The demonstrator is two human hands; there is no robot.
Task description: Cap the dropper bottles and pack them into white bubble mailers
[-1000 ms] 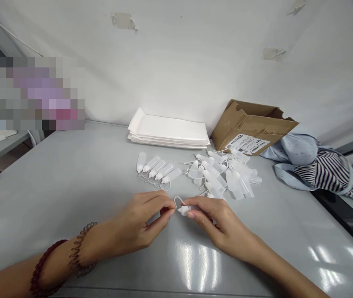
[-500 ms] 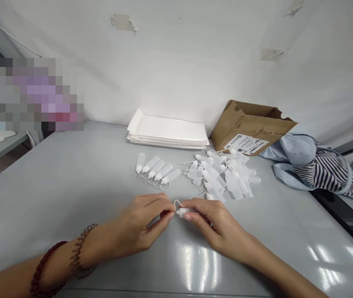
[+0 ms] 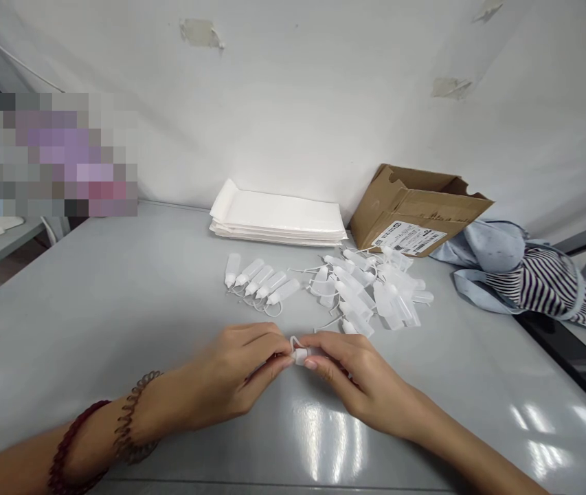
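Between both hands, low over the grey table, is a small white plastic dropper bottle [image 3: 301, 356] with a thin looped cap strap. My right hand [image 3: 352, 371] pinches the bottle's body, most of which is hidden by the fingers. At its tip, my left hand [image 3: 249, 364] has thumb and fingers pressed together around the nozzle end; whether the cap is in them is hidden. Just beyond, a row of several similar bottles [image 3: 260, 280] lies side by side, straps toward me. A loose pile of more translucent bottles [image 3: 357, 289] spreads to the right.
Against the wall lies a stack of white padded envelopes [image 3: 282, 214]. An open cardboard box [image 3: 416, 210] with a label stands right of it. A blue bag with striped cloth [image 3: 540, 282] sits at the table's right side. A person, pixelated, appears at far left.
My left hand has shifted slightly right, its fingertips now covering the bottle's pointed tip that showed before. The right hand stays on the bottle.
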